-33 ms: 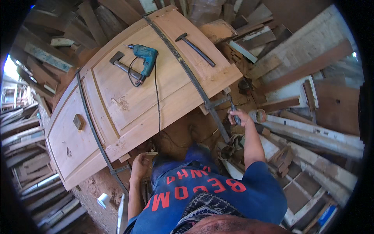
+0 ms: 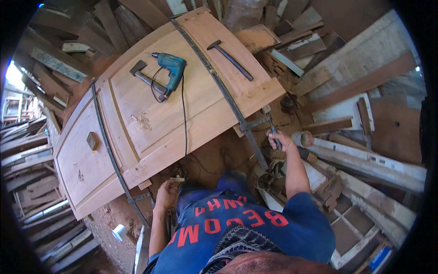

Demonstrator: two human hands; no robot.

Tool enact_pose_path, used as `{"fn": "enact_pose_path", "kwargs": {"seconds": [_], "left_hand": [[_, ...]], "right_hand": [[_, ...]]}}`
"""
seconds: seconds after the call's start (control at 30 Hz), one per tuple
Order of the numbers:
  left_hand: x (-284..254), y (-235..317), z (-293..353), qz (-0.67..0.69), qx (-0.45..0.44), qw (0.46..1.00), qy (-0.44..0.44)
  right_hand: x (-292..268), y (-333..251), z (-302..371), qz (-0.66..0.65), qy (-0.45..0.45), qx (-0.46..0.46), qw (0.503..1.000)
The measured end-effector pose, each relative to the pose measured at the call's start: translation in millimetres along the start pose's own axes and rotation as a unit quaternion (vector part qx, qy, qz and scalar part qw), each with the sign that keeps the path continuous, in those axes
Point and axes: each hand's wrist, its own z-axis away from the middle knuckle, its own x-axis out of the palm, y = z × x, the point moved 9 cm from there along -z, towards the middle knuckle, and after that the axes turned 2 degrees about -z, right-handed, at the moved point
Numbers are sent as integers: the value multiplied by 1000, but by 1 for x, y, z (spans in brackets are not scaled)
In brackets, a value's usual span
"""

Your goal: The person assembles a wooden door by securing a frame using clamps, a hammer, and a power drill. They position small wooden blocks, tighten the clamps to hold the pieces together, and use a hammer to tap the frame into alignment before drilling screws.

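- A cluttered workshop has a brown dirt floor (image 2: 207,148), with stacked timber (image 2: 39,157) along the left and loose boards (image 2: 356,64) leaning and lying at the right.
- A pale wooden panel (image 2: 159,125), curved along its far edge, lies flat in front of the person, its near edge just beyond the legs.
- The person wears a blue shirt (image 2: 296,228) with red lettering.
- Two long metal bar clamps cross the panel: the right clamp (image 2: 210,68) and the left clamp (image 2: 109,150), each reaching past the near edge.
- A teal drill (image 2: 174,68) lies on the panel, its dark cord running over the near edge.
- A hammer (image 2: 235,63) rests beyond the right clamp, well apart from the drill.
- A hatchet (image 2: 138,67) lies just beside the drill.
- The hands are apart. The right hand (image 2: 280,139) is closed around a dark handle (image 2: 277,144) at the right clamp's near end.
- The left hand (image 2: 166,195) is near the left clamp, fingers curled beside a small pale strip (image 2: 177,179); whether it grips this cannot be told.
- A wooden block (image 2: 92,141) sits left of the left clamp.
- Thin shavings (image 2: 141,121) lie between the clamps.
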Motion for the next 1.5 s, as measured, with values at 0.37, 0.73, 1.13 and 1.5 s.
{"fn": "enact_pose_path", "kwargs": {"seconds": [0.37,0.73,1.13,1.5], "left_hand": [[78,75,-29,-42,24,999,-19],[99,5,35,-39,-184,979,-81],[132,-65,-8,34,-179,980,-77],[143,-102,2,42,-227,968,-102]], "right_hand": [[-12,-26,9,277,203,-57,937],[19,-9,-2,-123,-215,45,968],[-5,-31,6,314,178,-69,930],[10,-16,-5,-49,-114,38,992]]}}
